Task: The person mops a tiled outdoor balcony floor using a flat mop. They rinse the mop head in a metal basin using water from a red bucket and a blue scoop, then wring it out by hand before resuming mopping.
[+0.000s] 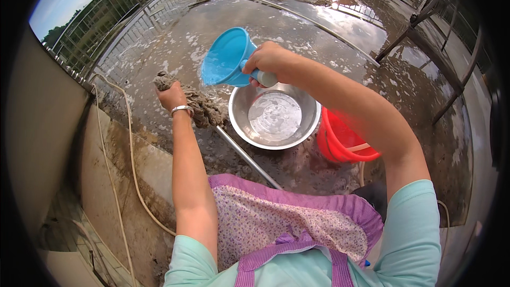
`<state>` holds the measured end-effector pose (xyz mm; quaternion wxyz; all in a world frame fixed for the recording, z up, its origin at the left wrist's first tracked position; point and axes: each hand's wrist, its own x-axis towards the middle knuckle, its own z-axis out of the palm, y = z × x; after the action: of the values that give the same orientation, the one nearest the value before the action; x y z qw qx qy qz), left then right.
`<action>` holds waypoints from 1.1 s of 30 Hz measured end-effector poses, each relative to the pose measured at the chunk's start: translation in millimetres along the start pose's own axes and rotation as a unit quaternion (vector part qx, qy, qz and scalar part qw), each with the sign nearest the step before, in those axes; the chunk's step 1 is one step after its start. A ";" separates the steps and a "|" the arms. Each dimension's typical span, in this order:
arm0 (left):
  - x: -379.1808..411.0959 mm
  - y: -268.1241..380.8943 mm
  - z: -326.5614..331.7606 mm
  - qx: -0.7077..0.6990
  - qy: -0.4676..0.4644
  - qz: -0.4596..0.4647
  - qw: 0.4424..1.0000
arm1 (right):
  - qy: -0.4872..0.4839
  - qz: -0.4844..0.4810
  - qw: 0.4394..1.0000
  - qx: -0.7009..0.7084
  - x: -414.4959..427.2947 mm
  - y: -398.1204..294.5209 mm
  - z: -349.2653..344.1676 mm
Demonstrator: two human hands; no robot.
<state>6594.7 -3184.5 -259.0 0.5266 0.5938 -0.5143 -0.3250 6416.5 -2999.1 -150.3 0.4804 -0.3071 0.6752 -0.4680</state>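
Note:
My right hand (266, 63) grips the handle of a blue plastic dipper (231, 54), which is tilted to the left. Clear water runs over its lower lip. Just left of it, my left hand (173, 97) is closed around the grey strands of a string mop head (201, 105). The mop's metal pole (249, 157) slants down towards my apron. Below the dipper, a stainless steel basin (275, 115) stands on the wet floor with a little water on its bottom. A red plastic bucket (334, 143), partly hidden by my right forearm, stands right of the basin.
Wet, foamy concrete floor (167, 48) spreads ahead. A beige hose (129, 127) loops along the left, and another enters the red bucket. A long pale pole (306, 18) lies across the floor beyond. A wooden frame (434, 56) stands at the right; a metal railing (107, 16) borders the left.

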 end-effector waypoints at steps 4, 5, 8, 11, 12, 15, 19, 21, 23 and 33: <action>8.2 -5.2 -1.4 -0.044 0.030 -0.054 0.997 | 0.024 0.034 0.999 0.018 38.3 3.9 32.6; 6.7 -2.1 -4.4 -0.070 0.033 -0.088 0.993 | 0.029 0.043 0.998 0.035 45.1 9.4 35.4; -12.7 15.9 -11.1 -0.147 0.029 -0.116 0.982 | 0.051 0.076 0.984 0.154 65.0 38.6 23.4; 1.1 1.1 -16.7 -0.193 0.055 -0.078 0.976 | 0.056 0.088 0.980 0.170 70.3 57.6 14.5; 1.7 1.2 -17.8 -0.189 0.050 -0.074 0.978 | 0.061 0.089 0.981 0.163 69.0 62.6 9.3; 6.7 -3.6 -12.5 -0.171 0.041 -0.076 0.981 | 0.070 0.075 0.993 0.055 68.5 71.2 -3.8; 41.0 -30.5 3.4 -0.251 -0.005 -0.088 0.964 | 0.043 0.028 0.999 -0.012 40.3 40.1 -1.2; 39.8 -34.4 8.4 -0.312 -0.070 -0.039 0.947 | 0.013 0.014 0.998 -0.062 26.0 19.8 2.0; 14.6 -17.1 15.5 -0.317 -0.081 -0.045 0.944 | 0.009 0.005 0.996 -0.088 10.8 -3.5 4.9; 26.4 -8.6 36.4 -0.295 0.012 -0.008 0.955 | -0.039 0.027 0.999 0.009 -8.2 -12.0 19.6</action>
<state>6570.1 -3220.9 -271.7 0.6819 0.4194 -0.3846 -0.4595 6437.3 -3003.1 -138.2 0.5217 -0.3021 0.6597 -0.4488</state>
